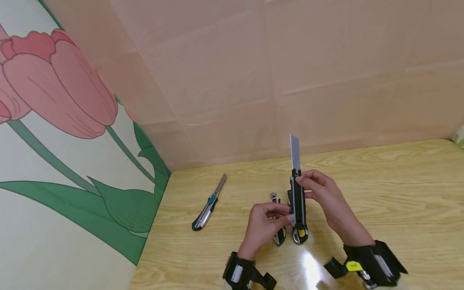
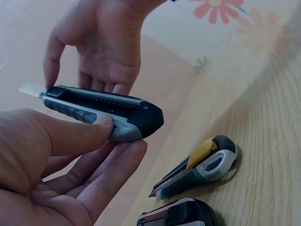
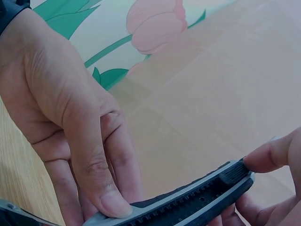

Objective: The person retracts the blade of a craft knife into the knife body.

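Note:
Both hands hold up a black and grey utility knife (image 1: 298,197), its wide blade (image 1: 295,151) extended and pointing away from me. My left hand (image 1: 266,225) pinches the handle's near end between thumb and fingers, as the left wrist view also shows on the knife (image 2: 103,110). At the blade end, my right hand (image 1: 324,195) grips the handle with thumb and fingertips, close to the black slider (image 3: 235,174). Below them on the table lie a utility knife with a yellow part (image 2: 200,162) and a dark one (image 1: 279,238), both partly hidden from above.
Farther left on the wood-grain table (image 1: 391,201) lies another utility knife (image 1: 208,209), silver and black, blade out. A pinkish-tan sheet (image 1: 224,80) hangs behind the table. To the left is a wall with a printed tulip (image 1: 61,80).

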### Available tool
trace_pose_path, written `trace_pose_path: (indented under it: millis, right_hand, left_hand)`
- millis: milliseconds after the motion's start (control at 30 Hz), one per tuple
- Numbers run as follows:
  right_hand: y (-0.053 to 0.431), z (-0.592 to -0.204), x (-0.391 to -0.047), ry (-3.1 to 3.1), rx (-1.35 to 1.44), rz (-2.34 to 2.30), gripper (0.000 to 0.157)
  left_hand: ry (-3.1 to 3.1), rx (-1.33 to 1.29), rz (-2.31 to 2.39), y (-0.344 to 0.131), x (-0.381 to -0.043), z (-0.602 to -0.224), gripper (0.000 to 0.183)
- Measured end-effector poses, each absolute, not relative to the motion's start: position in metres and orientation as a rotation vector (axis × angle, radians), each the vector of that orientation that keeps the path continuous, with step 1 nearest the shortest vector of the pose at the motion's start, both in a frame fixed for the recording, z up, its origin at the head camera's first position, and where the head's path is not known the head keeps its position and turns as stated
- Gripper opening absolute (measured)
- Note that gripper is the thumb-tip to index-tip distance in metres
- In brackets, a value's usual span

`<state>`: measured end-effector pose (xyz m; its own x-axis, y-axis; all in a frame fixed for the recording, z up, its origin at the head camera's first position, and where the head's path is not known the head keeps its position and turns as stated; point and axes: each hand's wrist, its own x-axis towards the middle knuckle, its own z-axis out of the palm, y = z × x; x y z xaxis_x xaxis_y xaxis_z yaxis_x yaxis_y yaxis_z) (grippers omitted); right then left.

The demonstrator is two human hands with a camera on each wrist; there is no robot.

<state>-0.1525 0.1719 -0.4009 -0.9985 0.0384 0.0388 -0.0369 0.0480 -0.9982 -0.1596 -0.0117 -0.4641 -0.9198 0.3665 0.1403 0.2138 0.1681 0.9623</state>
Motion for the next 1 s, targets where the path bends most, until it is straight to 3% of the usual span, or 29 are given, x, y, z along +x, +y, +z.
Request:
trace_pose_path:
  millis: [900, 1000]
  right_hand:
    - [0.1774, -0.4035, -0.1531, -2.137, 0.038, 2.393, 0.034]
    - [0.175, -0.4025, -0.1528, -2.148, 0.013, 2.397, 0.042]
  left_hand:
    - [2.324, 0.633, 1.904, -0.0112, -0.1583, -0.4689, 0.014]
    - [2.303, 0.602, 1.924, -0.0107, -0.1589, -0.4673, 0.014]
